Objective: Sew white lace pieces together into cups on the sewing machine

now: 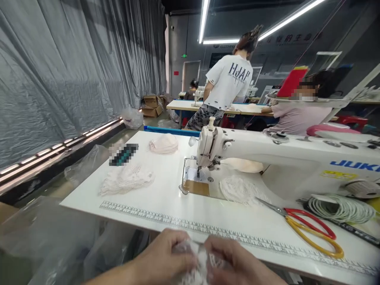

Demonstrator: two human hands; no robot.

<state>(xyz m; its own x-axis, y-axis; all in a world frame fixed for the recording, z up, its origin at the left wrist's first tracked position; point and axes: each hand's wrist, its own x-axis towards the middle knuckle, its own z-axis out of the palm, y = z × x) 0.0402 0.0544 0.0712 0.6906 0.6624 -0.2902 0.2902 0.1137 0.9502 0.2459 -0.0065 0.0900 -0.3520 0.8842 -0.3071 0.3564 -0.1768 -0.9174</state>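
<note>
Both hands meet at the table's front edge, around a bunched piece of white lace [198, 263]. My left hand [166, 257] pinches it from the left, and my right hand [234, 259] grips it from the right; motion blurs some of the fingers. Beyond them stands a white sewing machine [267, 148], its needle area apart from my hands. A pile of white lace pieces [127, 179] lies on the left of the table, with a stack of pale pink fabric pieces [164, 143] behind it. White cord or trim [242, 189] is heaped beside the needle plate.
Scissors [310, 231] with red and yellow handles lie at the right, near a coil of pale cord [341, 209]. A printed ruler [166, 217] runs along the table [89, 200]. One person [230, 79] stands ahead; another [299, 116] sits at the right. Plastic bags [56, 237] lie below left.
</note>
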